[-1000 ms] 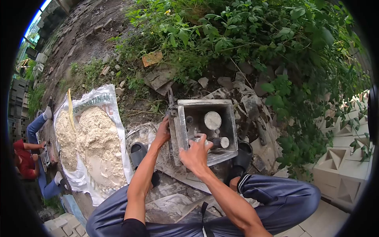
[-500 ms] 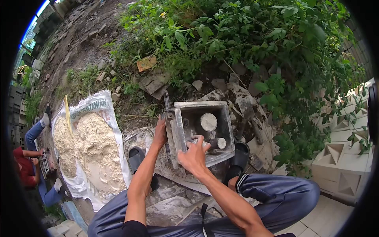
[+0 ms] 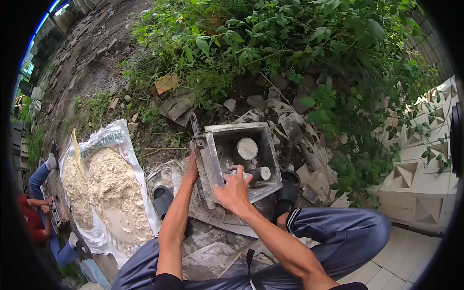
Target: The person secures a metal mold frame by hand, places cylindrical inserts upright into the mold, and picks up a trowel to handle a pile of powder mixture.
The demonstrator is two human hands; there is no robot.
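Observation:
A square, open-topped metal box mould (image 3: 276, 157), coated in pale residue, sits tilted between my feet. Inside it a round pale-topped core (image 3: 247, 148) shows near the far side. Closer to me is a dark cylinder (image 3: 262, 173) with a whitish end. My right hand (image 3: 234, 192) reaches over the near-left rim, its fingers curled around the cylinder's left end. Along the outer left wall, beside a metal lever (image 3: 195, 124), my left hand (image 3: 192, 163) grips the mould; most of its fingers are hidden.
Left lies a white sack (image 3: 126, 140) with a heap of pale powdery mix (image 3: 113, 188). A person in a red shirt (image 3: 30, 220) sits at the far left. Leafy plants (image 3: 290, 43) grow ahead, with rubble around. Pale patterned blocks (image 3: 406, 179) are stacked right.
The view has shifted slightly, so most of the scene sits further left in the picture. Both hands keep about the same places on the mould and the cylinder.

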